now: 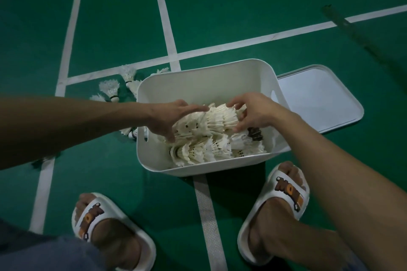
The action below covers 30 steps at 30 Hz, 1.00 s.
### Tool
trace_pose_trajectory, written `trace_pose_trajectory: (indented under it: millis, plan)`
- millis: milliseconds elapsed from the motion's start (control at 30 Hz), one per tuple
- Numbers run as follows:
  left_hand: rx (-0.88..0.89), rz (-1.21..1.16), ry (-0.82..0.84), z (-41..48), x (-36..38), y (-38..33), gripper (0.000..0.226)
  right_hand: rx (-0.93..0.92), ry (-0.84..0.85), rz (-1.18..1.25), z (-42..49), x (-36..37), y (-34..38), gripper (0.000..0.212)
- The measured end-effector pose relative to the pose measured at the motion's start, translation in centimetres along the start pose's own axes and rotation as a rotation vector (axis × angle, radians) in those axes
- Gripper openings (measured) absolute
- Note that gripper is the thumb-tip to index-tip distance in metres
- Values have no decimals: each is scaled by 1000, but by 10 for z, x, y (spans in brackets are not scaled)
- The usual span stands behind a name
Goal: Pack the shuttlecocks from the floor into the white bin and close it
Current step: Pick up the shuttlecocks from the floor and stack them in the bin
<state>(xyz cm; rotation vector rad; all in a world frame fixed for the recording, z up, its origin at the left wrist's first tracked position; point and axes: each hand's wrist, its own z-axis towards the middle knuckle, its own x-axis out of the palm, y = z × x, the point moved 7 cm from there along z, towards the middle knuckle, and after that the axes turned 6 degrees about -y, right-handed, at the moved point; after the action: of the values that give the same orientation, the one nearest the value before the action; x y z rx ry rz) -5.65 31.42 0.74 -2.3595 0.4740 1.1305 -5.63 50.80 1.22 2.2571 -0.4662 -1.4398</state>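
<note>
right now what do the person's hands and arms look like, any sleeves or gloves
No gloves, rings or watch on the left hand or right hand. No sleeves either: left arm and right arm are uncovered to the frame edge.

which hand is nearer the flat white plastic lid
Right. Over the white plastic bin, the right hand is at the side by the lid; the left hand, the far side.
</note>
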Motion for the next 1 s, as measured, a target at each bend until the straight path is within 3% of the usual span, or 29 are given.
trace_pose_trajectory:
  millis: [100, 233, 567, 767, 1000]
  plan:
    - [47, 7, -26, 0, 5, -7, 115, 6, -10, 45, 1, 3, -4, 75]
    - [79, 40, -53, 6, 7, -19, 89, -5, 13, 68, -1, 4, -4, 70]
    - [44, 26, -97, 15, 8, -17, 88, -29, -25, 49, -2, 7, -6, 81]
    - [42, 11, -99, 15, 10, -18, 87, -17, -43, -2, 0, 5, -7, 68]
    - [65, -15, -113, 17, 9, -18, 83, -18, -61, 4, -2, 5, -5, 74]
